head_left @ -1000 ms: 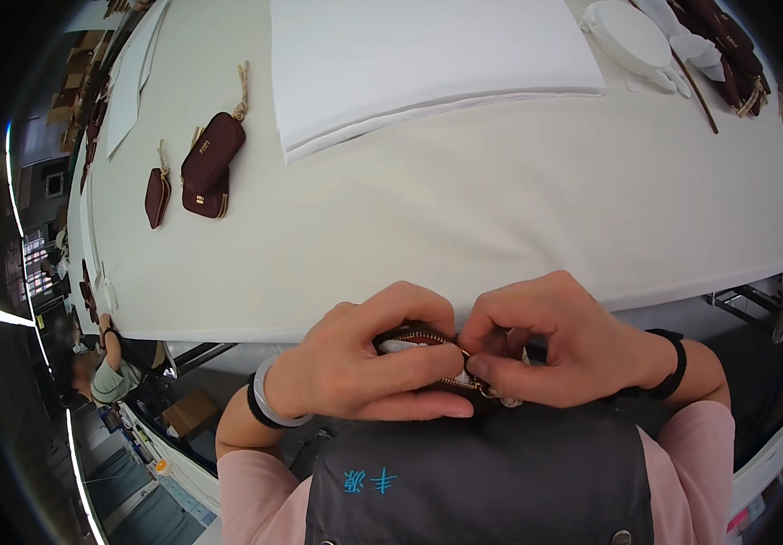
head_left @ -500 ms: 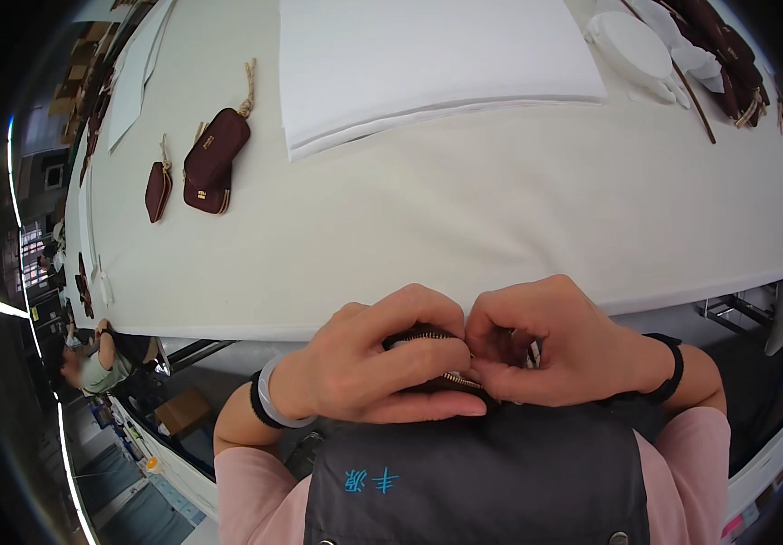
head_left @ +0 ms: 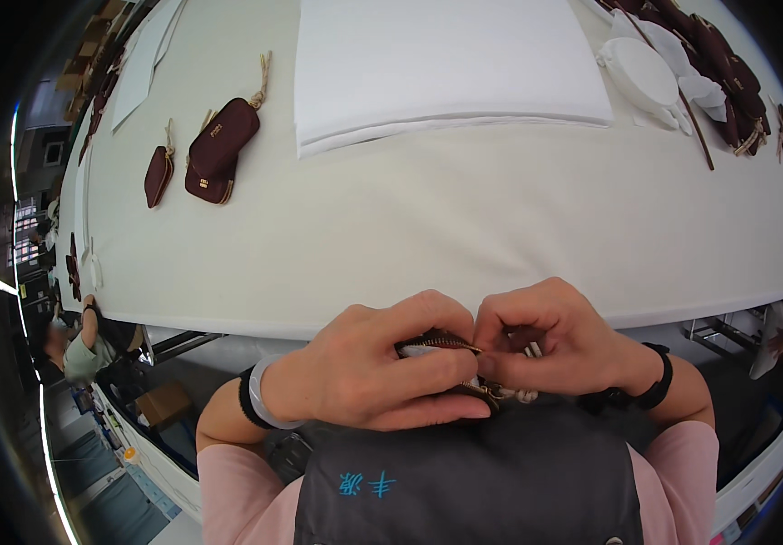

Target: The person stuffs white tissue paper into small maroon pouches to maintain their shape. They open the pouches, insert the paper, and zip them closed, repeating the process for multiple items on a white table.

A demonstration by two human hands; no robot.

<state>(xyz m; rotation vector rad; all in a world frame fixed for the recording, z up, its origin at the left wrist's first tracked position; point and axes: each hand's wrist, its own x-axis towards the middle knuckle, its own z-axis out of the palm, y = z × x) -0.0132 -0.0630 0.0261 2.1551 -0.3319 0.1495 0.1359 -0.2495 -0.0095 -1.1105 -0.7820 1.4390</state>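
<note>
- Small dark pouch (head_left: pixel 444 341): gold zipper (head_left: pixel 428 342) parted, white showing inside; held between table (head_left: pixel 319 254) and apron (head_left: pixel 464 472).
- Left hand (head_left: pixel 369 368) grips its body.
- Right hand (head_left: pixel 559 341) pinches near the zipper's end.

Beyond the left hand (head_left: pixel 387 368) and right hand (head_left: pixel 550 341), I have a bare stretch of white table (head_left: pixel 464 227) a hand could cross. Burgundy pouches (head_left: pixel 225 136) obstruct me at left, stacked white sheets (head_left: pixel 455 68) straight ahead, and a pouch pile (head_left: pixel 738 82) at far right.

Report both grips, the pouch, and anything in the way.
Left grip around pouch. Right grip pinched at its zipper end. Pouch open, white material inside. Fingers partly cover it.
</note>
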